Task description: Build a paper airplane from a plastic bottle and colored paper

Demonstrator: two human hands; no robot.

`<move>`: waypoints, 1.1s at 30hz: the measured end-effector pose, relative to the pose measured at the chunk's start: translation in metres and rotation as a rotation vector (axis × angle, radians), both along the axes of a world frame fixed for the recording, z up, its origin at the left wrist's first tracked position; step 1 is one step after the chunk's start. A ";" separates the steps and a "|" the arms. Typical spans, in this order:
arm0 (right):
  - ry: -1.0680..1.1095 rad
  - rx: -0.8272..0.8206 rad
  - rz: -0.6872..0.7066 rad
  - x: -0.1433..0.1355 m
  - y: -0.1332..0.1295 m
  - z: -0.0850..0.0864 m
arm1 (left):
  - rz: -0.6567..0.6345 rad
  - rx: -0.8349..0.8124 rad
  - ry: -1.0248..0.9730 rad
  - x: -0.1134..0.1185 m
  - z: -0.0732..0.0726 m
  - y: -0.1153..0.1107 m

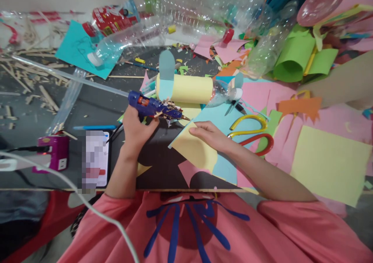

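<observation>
My left hand (138, 129) is wrapped round a blue hot glue gun (151, 107), which has a long clear glue stick (87, 79) sticking out of its back and wood bits stuck along its front. The gun's nozzle points right, close to the edge of a yellow paper piece (201, 148). That paper is pinched by its upper edge between the thumb and fingers of my right hand (211, 134). Just beyond both hands lies a plastic bottle wrapped in yellow paper (192, 89), with blue-grey paper tabs on it. Scissors with yellow and red handles (256, 133) rest beside my right forearm.
A phone (100, 158) and a purple power adapter (55, 152) are at the left, with a white cable crossing in front. Wood scraps (48, 98) litter the far left. Clear bottles (128, 37) line the back. Another person's arm (340, 80) reaches in from the right over coloured paper.
</observation>
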State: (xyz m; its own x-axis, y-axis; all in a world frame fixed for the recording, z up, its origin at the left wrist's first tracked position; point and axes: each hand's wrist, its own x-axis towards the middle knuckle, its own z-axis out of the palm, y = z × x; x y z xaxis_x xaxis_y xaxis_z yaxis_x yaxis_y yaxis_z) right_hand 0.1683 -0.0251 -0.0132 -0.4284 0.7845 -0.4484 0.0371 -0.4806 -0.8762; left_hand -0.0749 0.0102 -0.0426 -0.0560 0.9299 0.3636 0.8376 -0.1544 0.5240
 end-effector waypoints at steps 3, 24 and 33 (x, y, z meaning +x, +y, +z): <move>0.009 0.004 0.022 0.000 0.000 0.000 | -0.010 -0.007 0.009 -0.001 -0.002 0.001; 0.028 0.003 0.077 0.000 -0.002 0.003 | -0.019 -0.067 0.023 0.000 0.000 -0.001; 0.020 -0.009 0.079 0.000 -0.001 0.002 | -0.008 -0.088 0.031 0.000 0.000 -0.001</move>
State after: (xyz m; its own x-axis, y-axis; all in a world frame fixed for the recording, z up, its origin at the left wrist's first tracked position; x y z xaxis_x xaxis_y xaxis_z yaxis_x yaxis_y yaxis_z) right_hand 0.1682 -0.0264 -0.0107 -0.4978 0.7438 -0.4460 0.0576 -0.4847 -0.8728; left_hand -0.0745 0.0091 -0.0430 -0.0388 0.9586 0.2822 0.8527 -0.1155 0.5094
